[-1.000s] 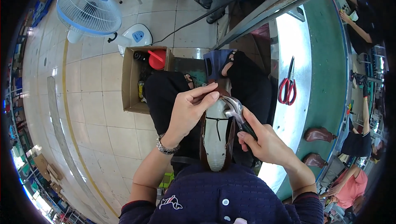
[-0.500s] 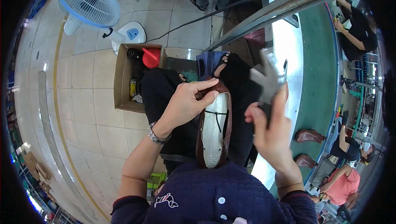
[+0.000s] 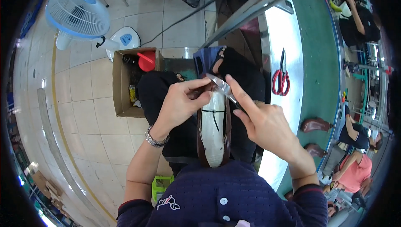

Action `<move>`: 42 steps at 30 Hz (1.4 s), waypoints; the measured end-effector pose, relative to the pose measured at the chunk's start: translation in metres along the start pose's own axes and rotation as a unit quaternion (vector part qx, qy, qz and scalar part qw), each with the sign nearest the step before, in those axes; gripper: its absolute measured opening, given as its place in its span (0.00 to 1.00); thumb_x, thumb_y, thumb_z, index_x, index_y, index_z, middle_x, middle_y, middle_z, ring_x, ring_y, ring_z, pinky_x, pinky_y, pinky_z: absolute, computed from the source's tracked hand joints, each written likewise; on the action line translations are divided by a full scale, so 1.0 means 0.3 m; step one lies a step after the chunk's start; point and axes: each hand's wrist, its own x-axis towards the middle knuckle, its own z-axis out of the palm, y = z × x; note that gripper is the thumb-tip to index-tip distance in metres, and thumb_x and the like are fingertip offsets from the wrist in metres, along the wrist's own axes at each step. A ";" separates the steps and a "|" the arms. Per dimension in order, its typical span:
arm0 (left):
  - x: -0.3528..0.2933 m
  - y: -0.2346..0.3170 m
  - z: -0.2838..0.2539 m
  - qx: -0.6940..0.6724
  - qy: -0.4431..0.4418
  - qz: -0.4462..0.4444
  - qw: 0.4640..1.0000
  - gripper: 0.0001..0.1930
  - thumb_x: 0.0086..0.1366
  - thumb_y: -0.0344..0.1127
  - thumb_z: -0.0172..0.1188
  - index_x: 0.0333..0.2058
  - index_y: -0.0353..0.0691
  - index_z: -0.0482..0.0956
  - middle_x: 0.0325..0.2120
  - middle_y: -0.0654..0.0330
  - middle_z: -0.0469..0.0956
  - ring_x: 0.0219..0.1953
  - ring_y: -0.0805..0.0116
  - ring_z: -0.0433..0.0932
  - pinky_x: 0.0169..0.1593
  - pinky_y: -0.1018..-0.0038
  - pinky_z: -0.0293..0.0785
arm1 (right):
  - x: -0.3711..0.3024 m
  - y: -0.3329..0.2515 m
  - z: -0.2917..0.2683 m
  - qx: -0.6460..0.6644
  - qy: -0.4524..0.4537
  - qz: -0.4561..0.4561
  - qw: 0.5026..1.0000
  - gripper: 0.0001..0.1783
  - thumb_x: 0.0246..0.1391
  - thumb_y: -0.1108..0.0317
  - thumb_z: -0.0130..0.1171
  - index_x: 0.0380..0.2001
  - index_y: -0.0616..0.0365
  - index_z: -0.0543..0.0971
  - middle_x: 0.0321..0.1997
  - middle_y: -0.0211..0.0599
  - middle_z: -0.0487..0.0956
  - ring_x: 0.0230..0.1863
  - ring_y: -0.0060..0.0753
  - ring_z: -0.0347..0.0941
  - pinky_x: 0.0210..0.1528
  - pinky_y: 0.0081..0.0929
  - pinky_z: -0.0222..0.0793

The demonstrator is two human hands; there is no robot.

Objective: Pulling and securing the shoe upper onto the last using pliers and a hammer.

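Between my thighs rests a brown leather shoe upper (image 3: pixel 201 143), sole side up on its last. The pale insole (image 3: pixel 214 143) faces me, with a black cord tied across it. My left hand (image 3: pixel 184 103) pinches the leather edge at the far end, thumb over the insole and forefinger stretched along the rim. Closed around the dark handle of silvery lasting pliers (image 3: pixel 221 85), my right hand (image 3: pixel 265 122) brings their metal head to that same far end, close to my left fingertips. Whether the jaws grip the leather cannot be made out.
Red-handled scissors (image 3: pixel 281 80) lie on the metal ledge to my right, beside a green conveyor belt (image 3: pixel 315 76) carrying brown shoe uppers (image 3: pixel 316 125). A slanted metal bar (image 3: pixel 250 7) crosses ahead. At left stand a cardboard box (image 3: pixel 121 85) and a fan (image 3: pixel 78 14). Co-workers sit beyond the belt.
My right hand has swung the pliers leftward, from above the ledge to the shoe's far end. The scissors now show fully. My left hand keeps its pinch on the leather.
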 end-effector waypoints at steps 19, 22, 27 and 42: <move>-0.153 -0.090 -0.001 -0.147 -0.083 -0.119 0.979 0.52 0.56 0.29 0.69 0.71 0.43 0.41 0.66 0.52 0.56 0.63 0.63 0.63 0.60 0.69 0.66 | -0.023 0.033 0.082 0.092 -0.008 -0.006 0.996 0.46 0.57 0.71 0.54 0.72 0.40 0.42 0.24 0.54 0.78 0.18 0.50 0.76 0.23 0.43 0.73; -0.212 -0.126 0.084 -0.169 -0.071 -0.160 0.970 0.52 0.57 0.29 0.68 0.70 0.44 0.38 0.63 0.55 0.61 0.61 0.67 0.65 0.60 0.67 0.66 | -0.059 0.031 0.072 0.197 0.169 -0.061 0.964 0.42 0.57 0.76 0.53 0.71 0.40 0.50 0.36 0.50 0.81 0.30 0.49 0.80 0.34 0.40 0.77; -0.239 -0.129 0.153 -0.160 -0.074 -0.158 0.972 0.42 0.58 0.31 0.68 0.66 0.42 0.53 0.56 0.60 0.68 0.58 0.69 0.68 0.61 0.69 0.65 | -0.148 0.074 0.106 0.326 0.167 0.009 0.930 0.36 0.57 0.78 0.52 0.69 0.50 0.58 0.47 0.52 0.80 0.29 0.40 0.80 0.34 0.33 0.76; -0.272 -0.529 0.163 0.037 -0.215 0.036 0.975 0.69 0.43 0.27 0.76 0.70 0.51 0.27 0.72 0.52 0.37 0.72 0.63 0.43 0.70 0.65 0.47 | -0.450 0.101 0.412 0.356 0.105 0.080 0.925 0.43 0.37 0.59 0.76 0.59 0.61 0.73 0.36 0.38 0.79 0.39 0.33 0.76 0.44 0.29 0.71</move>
